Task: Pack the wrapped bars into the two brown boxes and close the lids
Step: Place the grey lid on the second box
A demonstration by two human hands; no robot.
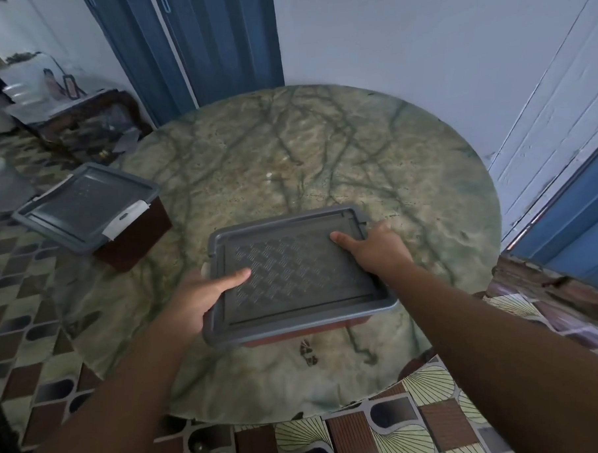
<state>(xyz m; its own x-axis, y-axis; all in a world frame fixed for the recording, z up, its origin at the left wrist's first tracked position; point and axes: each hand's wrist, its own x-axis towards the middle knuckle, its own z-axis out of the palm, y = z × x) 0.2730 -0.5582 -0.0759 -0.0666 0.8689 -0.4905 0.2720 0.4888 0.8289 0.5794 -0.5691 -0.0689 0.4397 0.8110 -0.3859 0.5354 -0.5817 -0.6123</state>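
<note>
Head view: near brown box on round marbled bench, toward front edge, grey lid seated on top. Left hand grasping lid's left rim, thumb laid flat on patterned top, fingers wrapped under edge. Right hand grasping right rim, thumb stretched onto lid, fingers curled over far corner. Second brown box at bench's left edge, well apart, grey lid on it, slightly askew perhaps, white latch at its near end. Wrapped bars out of sight. Tiled floor beneath.
</note>
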